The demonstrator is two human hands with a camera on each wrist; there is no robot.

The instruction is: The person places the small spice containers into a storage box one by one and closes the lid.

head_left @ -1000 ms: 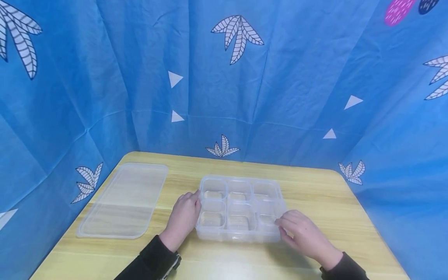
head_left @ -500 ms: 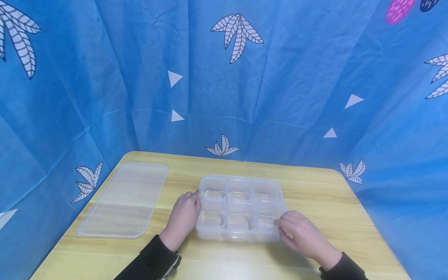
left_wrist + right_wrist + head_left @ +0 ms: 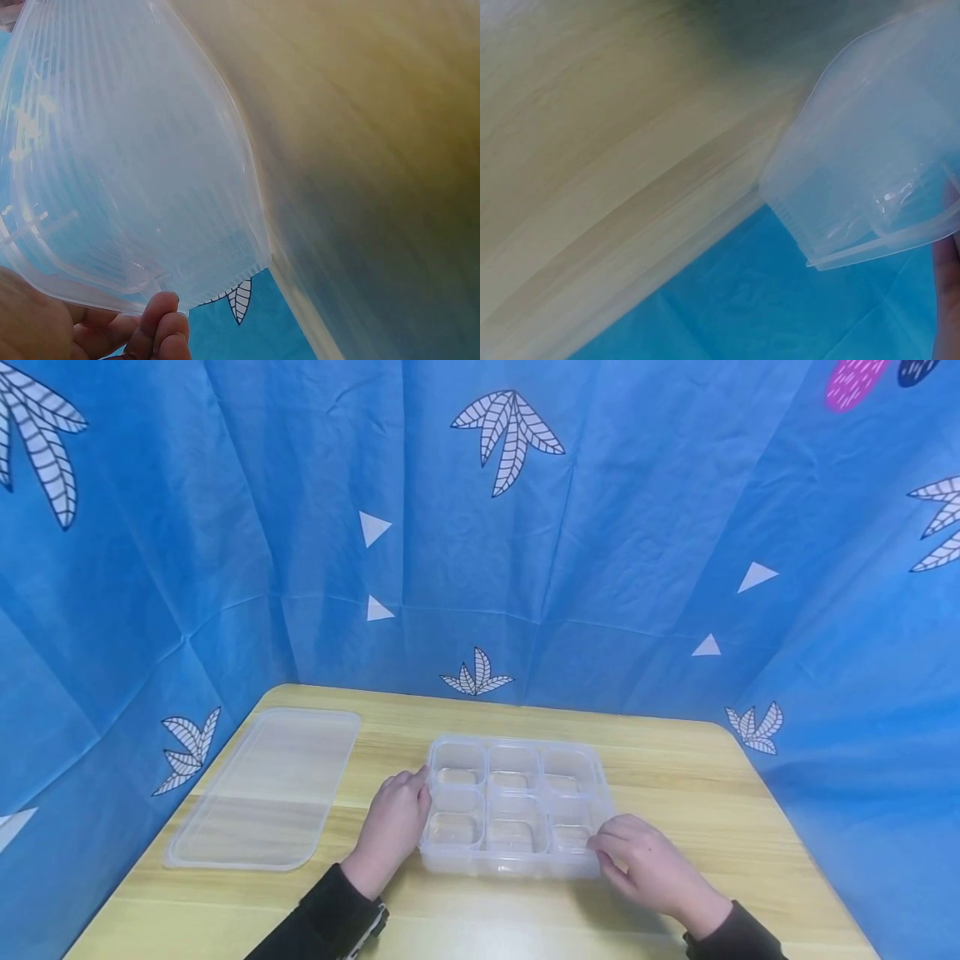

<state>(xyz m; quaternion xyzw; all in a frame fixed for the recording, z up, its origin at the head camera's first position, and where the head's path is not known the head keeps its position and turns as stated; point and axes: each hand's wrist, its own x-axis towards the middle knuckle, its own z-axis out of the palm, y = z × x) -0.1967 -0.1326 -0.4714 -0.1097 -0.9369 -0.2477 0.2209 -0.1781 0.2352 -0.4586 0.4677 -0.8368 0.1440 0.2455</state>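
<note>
A clear plastic storage container [image 3: 510, 865] stands on the table, with several small clear boxes set in two rows inside it. My left hand [image 3: 396, 814] grips its left side; in the left wrist view the curled fingertips [image 3: 166, 311] show at the rim, below the ribbed wall. At the front right corner my right hand [image 3: 645, 864] pinches the rim of a small plastic box [image 3: 572, 837] with thumb and fingers. The right wrist view shows only part of a finger [image 3: 947, 292] behind the container's translucent wall [image 3: 855, 165].
A flat translucent lid [image 3: 266, 793] lies on the left part of the wooden table [image 3: 660, 760]. Blue patterned curtains [image 3: 480, 552] enclose the table at the back and both sides.
The front right small box has shifted slightly toward the front of the container, the right hand staying at its corner. The left hand, container and lid have not visibly moved.
</note>
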